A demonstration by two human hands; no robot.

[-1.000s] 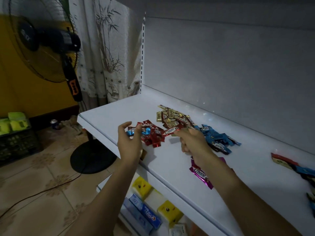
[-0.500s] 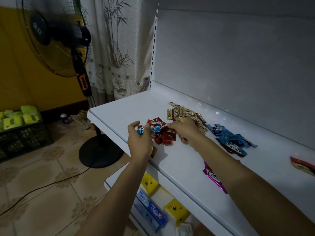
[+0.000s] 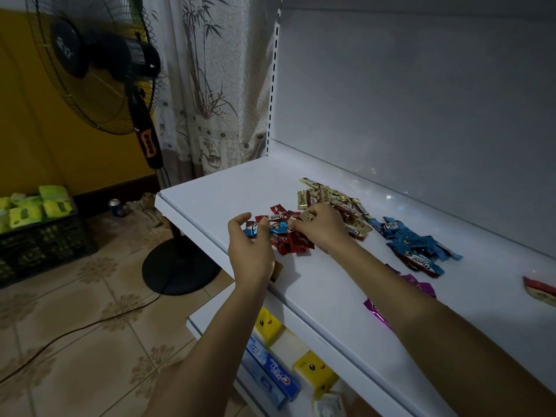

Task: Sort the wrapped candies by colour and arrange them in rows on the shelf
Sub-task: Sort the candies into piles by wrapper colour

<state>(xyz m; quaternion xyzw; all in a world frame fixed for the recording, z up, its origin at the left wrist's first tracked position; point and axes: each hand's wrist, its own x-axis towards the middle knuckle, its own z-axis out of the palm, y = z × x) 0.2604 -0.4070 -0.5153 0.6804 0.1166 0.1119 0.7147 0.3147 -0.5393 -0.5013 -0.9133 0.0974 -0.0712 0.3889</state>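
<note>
On the white shelf [image 3: 210, 200] lie candies in heaps: red candies [image 3: 293, 243] near the front, gold candies [image 3: 328, 195] behind them, blue candies [image 3: 412, 243] to the right. Purple candies [image 3: 419, 284] show beside my right forearm. My left hand [image 3: 249, 254] is at the shelf's front edge and pinches a few blue candies [image 3: 252, 231] between thumb and fingers; a gold wrapper [image 3: 276, 270] peeks out under its palm. My right hand [image 3: 326, 228] rests curled on the red heap, with a gold candy [image 3: 307, 216] pinched at thumb and forefinger.
A red and cream wrapper [image 3: 538, 288] lies at the right edge. The lower shelf holds toothpaste boxes [image 3: 276, 377] and yellow packs [image 3: 314, 371]. A standing fan [image 3: 144, 139] is close to the shelf's left end, its cable on the floor. A crate [image 3: 42, 236] holds green packs.
My right hand moved left from between the gold and blue heaps onto the red heap, and the red candy it carried is no longer in its fingers. My left hand kept its blue candies.
</note>
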